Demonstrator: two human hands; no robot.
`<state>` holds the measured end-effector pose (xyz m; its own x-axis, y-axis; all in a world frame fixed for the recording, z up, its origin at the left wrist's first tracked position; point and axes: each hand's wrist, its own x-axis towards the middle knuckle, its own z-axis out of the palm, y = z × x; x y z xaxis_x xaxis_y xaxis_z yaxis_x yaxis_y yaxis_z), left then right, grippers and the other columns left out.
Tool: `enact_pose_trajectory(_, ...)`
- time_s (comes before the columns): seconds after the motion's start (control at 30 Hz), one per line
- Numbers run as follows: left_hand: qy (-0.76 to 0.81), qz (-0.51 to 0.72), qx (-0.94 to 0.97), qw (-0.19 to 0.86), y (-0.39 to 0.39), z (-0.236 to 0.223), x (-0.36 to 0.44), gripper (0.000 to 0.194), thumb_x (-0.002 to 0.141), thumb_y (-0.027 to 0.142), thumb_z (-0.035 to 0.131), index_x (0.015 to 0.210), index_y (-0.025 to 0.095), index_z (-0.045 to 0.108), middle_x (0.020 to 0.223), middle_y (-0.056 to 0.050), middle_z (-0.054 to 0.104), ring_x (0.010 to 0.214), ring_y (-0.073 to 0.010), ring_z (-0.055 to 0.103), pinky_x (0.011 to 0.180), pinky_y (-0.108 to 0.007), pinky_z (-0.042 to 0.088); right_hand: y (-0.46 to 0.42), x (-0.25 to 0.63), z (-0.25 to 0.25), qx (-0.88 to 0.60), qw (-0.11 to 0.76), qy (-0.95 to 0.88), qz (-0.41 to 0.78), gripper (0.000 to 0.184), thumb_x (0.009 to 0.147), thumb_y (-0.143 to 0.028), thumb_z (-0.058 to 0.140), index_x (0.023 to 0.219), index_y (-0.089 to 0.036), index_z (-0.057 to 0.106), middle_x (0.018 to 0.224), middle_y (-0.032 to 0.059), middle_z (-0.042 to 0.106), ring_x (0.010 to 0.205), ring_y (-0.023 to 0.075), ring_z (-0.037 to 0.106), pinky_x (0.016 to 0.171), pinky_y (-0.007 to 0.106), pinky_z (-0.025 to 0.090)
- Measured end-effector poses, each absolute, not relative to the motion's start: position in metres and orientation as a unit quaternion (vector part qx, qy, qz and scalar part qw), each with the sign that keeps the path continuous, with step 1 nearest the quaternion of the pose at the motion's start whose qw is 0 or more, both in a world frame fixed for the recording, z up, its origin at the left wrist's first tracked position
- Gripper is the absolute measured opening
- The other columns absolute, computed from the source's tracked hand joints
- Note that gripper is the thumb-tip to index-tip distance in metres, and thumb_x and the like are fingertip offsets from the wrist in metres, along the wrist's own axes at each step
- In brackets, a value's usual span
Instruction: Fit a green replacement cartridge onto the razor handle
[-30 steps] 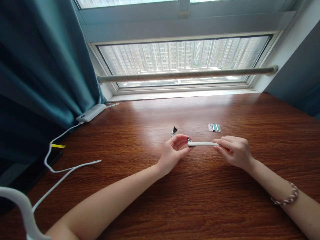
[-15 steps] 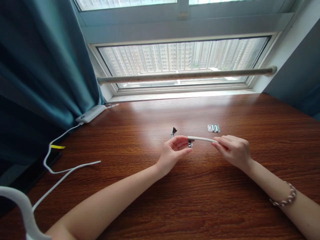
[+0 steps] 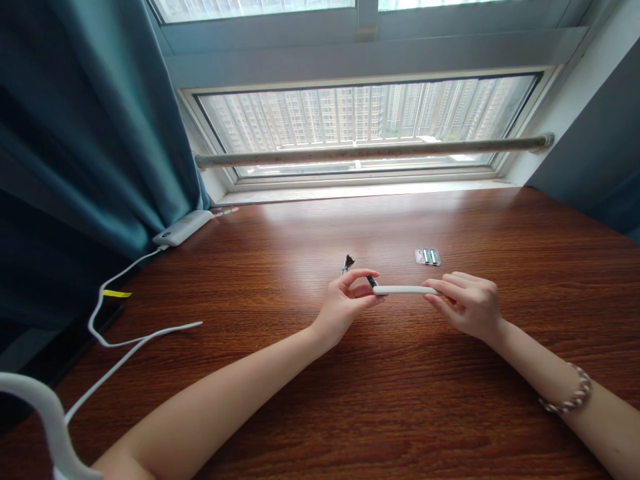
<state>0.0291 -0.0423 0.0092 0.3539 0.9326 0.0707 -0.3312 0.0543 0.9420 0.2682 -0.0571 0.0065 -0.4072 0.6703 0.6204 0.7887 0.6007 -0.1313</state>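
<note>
A slim white razor handle (image 3: 404,290) lies level between both hands above the wooden table (image 3: 400,400). My right hand (image 3: 467,303) grips its right end with curled fingers. My left hand (image 3: 347,300) pinches a small dark piece (image 3: 372,282) at the handle's left tip; I cannot make out what it is. Just beyond my left fingers a small dark razor part (image 3: 347,262) rests on the table. A clear pack of green blade cartridges (image 3: 428,256) lies farther back, right of centre.
A white power bank (image 3: 183,227) sits at the back left by the teal curtain (image 3: 85,133), with a white cable (image 3: 130,333) trailing toward me. A metal rail (image 3: 375,152) runs across the window. A beaded bracelet (image 3: 570,393) is on my right wrist.
The handle's left end rose half a second ago and has come back down level. The left fingers have shifted on the piece at the tip.
</note>
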Motion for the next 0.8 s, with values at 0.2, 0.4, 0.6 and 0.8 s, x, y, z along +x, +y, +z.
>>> enact_pose_trajectory(0.2, 0.338, 0.461, 0.494, 0.655, -0.0428, 0.0089, 0.0279, 0.03, 0.061, 0.017, 0.071, 0.091, 0.015, 0.063, 0.085, -0.005, 0.067, 0.08, -0.0175, 0.062, 0.078, -0.031, 0.048, -0.0569, 0.268, 0.0062, -0.435, 0.329, -0.832, -0.1, 0.015, 0.076, -0.03, 0.059, 0.086, -0.021, 0.066, 0.061, -0.0008, 0.058, 0.056, 0.0109, 0.047, 0.056, 0.024, 0.032)
enact_pose_trajectory(0.4, 0.339, 0.454, 0.51, 0.647, -0.0457, 0.0132, 0.0281, 0.024, 0.065, 0.022, 0.068, 0.087, 0.013, 0.063, 0.074, -0.005, 0.067, 0.066, -0.0186, 0.064, 0.073, -0.036, 0.048, -0.0578, 0.2681, 0.0078, -0.447, 0.345, -0.815, -0.132, 0.015, 0.076, -0.03, 0.058, 0.085, -0.02, 0.066, 0.058, -0.0006, 0.057, 0.054, 0.0104, 0.046, 0.056, 0.023, 0.032)
enact_pose_trajectory(0.6, 0.337, 0.461, 0.516, 0.638, -0.0452, 0.0133, 0.0287, 0.023, 0.064, 0.023, 0.069, 0.084, 0.013, 0.064, 0.073, -0.005, 0.066, 0.063, -0.0166, 0.063, 0.07, -0.035, 0.049, -0.0572, 0.2674, 0.0069, -0.458, 0.346, -0.808, -0.135, 0.016, 0.078, -0.031, 0.056, 0.083, -0.019, 0.066, 0.055, -0.0006, 0.054, 0.053, 0.0104, 0.046, 0.055, 0.022, 0.032)
enact_pose_trajectory(0.8, 0.345, 0.459, 0.519, 0.633, -0.0431, 0.0105, 0.0277, 0.023, 0.064, 0.023, 0.069, 0.084, 0.013, 0.065, 0.072, -0.004, 0.065, 0.062, -0.0152, 0.061, 0.07, -0.034, 0.049, -0.056, 0.2658, 0.0049, -0.469, 0.348, -0.802, -0.13, 0.016, 0.079, -0.03, 0.056, 0.082, -0.018, 0.066, 0.052, -0.0014, 0.051, 0.052, 0.0103, 0.046, 0.055, 0.022, 0.031)
